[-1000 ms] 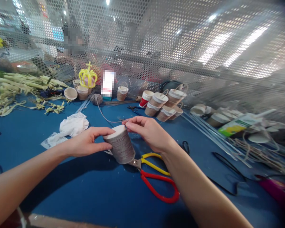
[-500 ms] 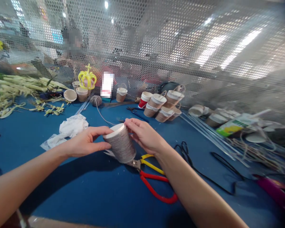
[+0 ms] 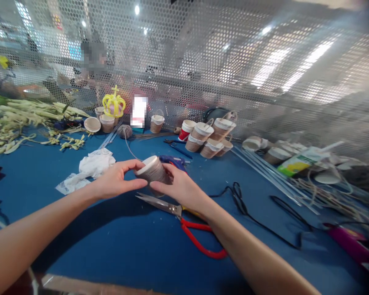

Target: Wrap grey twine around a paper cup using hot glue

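A paper cup wrapped in brown twine is held just above the blue table, tipped on its side with its white end facing left. My left hand pinches its rim with thumb and fingers. My right hand cups the wrapped body from the right and below. A strand of twine runs from the cup back to a ball of twine. Scissors with red and yellow handles lie on the table directly under my hands.
Several twine-wrapped cups are piled by the perforated metal screen. A yellow crown, pale leaves, a white rag, a blue glue gun, clear sticks and black cables are scattered around. A person sits behind the screen.
The cup has tipped from upright to lying on its side and moved slightly away from me. My right hand slid from its top rim down around its body, uncovering the scissor blades.
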### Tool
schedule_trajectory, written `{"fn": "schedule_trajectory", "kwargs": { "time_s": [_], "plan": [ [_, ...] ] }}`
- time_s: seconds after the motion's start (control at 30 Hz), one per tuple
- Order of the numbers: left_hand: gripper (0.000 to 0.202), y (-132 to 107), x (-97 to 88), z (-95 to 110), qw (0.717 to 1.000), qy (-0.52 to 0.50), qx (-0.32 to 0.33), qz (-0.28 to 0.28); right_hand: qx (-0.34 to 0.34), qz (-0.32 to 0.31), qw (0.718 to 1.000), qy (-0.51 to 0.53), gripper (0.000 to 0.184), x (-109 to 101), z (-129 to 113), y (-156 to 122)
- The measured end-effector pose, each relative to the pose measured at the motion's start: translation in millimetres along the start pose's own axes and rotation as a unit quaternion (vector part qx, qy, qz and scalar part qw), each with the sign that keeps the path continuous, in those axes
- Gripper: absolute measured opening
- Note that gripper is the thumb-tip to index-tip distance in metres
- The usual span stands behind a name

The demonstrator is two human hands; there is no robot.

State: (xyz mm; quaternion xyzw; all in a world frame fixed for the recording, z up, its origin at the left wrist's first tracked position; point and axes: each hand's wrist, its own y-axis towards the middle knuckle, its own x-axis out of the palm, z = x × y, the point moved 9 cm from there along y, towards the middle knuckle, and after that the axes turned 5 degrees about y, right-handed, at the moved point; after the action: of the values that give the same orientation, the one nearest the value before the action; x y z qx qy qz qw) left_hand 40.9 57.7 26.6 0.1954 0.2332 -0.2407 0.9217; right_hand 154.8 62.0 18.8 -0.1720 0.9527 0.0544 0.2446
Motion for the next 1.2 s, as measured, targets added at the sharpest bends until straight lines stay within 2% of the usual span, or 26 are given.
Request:
{"fn": "schedule_trajectory", "kwargs": {
  "time_s": [0.1, 0.37, 0.6, 0.7, 0.8, 0.97, 1.07, 1.2],
  "plan": [
    [0.017, 0, 0.4, -1, 1.0, 0.008, -0.01, 0.012, -0.021, 0.033, 0.999, -0.023, 0.056, 4, 3, -4],
    [0.013, -1, 3.4, -2, 0.999, 0.018, -0.024, 0.026, -0.041, 0.067, 0.992, -0.095, 0.056, 5, 3, -10],
    [0.015, -2, 6.9, -3, 0.999, 0.028, -0.029, 0.013, -0.057, 0.106, 0.981, -0.152, 0.052, 4, 2, -14],
    [0.017, -2, 7.0, 1, 0.998, 0.046, -0.031, 0.018, -0.092, 0.117, 0.967, -0.206, 0.053, 6, -3, -17],
    [0.019, -3, 5.6, 3, 0.998, 0.044, -0.038, 0.034, -0.144, 0.121, 0.941, -0.282, 0.054, 12, -13, -22],
    [0.031, -4, 0.0, -11, 0.99, 0.023, -0.113, 0.076, -0.2, 0.118, 0.897, -0.376, 0.055, 24, -28, -30],
    [0.035, -4, 0.5, -22, 0.984, -0.025, -0.153, 0.083, -0.208, 0.108, 0.884, -0.403, 0.055, 29, -31, -32],
    [0.031, -3, 0.2, -25, 0.979, -0.076, -0.168, 0.09, -0.211, 0.103, 0.88, -0.412, 0.054, 30, -31, -33]
  ]
}}
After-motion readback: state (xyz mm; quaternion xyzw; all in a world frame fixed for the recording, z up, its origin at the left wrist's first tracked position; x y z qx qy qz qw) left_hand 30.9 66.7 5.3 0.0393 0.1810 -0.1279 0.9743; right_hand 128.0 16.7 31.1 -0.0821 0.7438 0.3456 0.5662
